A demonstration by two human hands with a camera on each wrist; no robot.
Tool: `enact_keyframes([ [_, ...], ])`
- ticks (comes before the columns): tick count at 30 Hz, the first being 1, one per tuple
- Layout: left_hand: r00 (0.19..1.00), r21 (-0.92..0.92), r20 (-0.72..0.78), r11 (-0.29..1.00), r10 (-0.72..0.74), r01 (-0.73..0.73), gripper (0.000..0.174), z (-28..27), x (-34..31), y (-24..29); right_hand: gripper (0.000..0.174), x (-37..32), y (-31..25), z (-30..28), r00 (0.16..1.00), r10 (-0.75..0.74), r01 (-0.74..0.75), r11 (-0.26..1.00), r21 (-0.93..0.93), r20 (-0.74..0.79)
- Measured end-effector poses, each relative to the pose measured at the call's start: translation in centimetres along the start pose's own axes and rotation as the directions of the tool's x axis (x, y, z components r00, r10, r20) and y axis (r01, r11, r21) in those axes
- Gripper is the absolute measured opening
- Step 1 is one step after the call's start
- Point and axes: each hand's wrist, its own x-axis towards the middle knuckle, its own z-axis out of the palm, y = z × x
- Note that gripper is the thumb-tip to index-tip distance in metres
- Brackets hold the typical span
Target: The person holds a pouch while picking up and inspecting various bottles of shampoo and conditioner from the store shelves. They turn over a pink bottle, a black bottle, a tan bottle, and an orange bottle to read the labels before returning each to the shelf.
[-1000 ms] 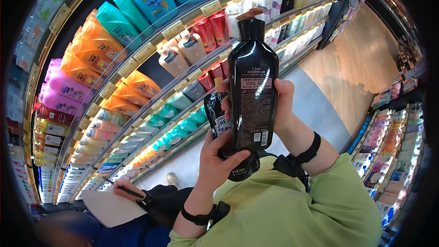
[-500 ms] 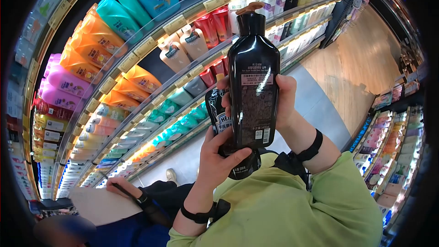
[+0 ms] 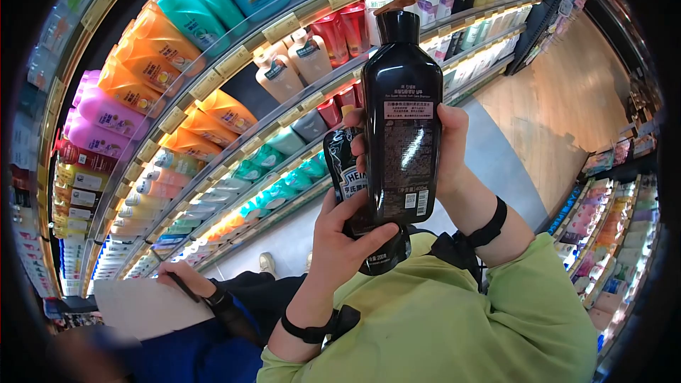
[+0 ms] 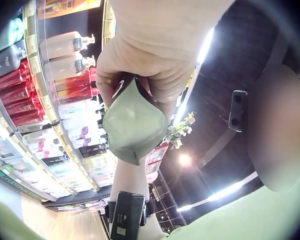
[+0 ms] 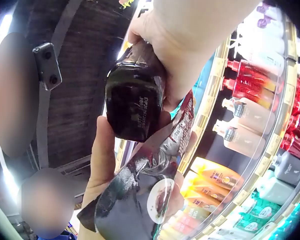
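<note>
Right hand curls round the tall black bottle in the head view, thumb on one edge and fingertips on the other, while the left hand grips the black pouch beside and below it. Both grips match those of a second ago; the bottle, brown top upward, has drifted slightly right in view, and the shelves have slid the same way. Meanwhile a second person has shifted a sheet of paper and a pen leftward in view. The bottle overlaps the pouch and covers part of its label. Orange bottles crowd the shelves on the left, and wood floor shows on the right. From the left wrist, the left hand is wrapped closely about the pouch, whose grey-green base faces the camera; behind it comes the right forearm, with a black wrist camera strapped on. A two-lens camera shows off to the right. From the right wrist, the bottle's dark base faces the lens, still firmly held, with the pouch just below it; red bottles line a shelf on the right.
</note>
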Motion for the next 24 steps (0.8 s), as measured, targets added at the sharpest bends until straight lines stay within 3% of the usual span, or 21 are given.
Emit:
enact_keyframes([
  [20,1.000,0.034,-0.017,0.999,0.006,-0.006,0.049,-0.10,0.25,-0.06,0.089,0.31,-0.05,-0.33,0.999,0.023,-0.024,0.998,0.051,0.028],
  [22,1.000,0.057,0.001,0.998,0.024,-0.025,0.050,-0.26,0.39,-0.13,0.079,0.41,-0.13,-0.18,0.998,0.019,-0.023,0.997,0.070,0.054],
  [24,1.000,0.033,0.005,0.999,0.015,-0.015,0.050,-0.31,0.43,-0.11,0.085,0.49,-0.19,-0.26,0.999,0.026,-0.027,0.999,0.023,0.039],
])
